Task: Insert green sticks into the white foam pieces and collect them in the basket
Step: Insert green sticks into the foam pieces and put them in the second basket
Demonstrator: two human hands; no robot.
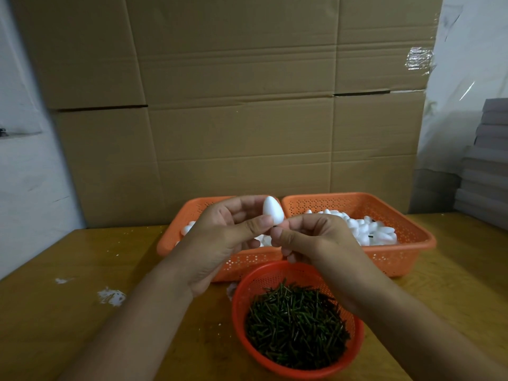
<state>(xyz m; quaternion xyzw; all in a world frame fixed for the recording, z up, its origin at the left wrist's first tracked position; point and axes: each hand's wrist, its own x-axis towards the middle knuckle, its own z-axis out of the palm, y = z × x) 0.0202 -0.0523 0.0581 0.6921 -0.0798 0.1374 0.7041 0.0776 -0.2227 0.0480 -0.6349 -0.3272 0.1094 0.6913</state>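
Wooden bench before cardboard boxes | foam piece upright, tip up, above left basket | right basket, round basket of green sticks near | left hand fingers clamped on foam; right hand fingers pinched together under it.

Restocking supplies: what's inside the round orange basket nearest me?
The round orange basket holds a heap of short green sticks. The heap covers its bottom, so anything beneath cannot be seen.
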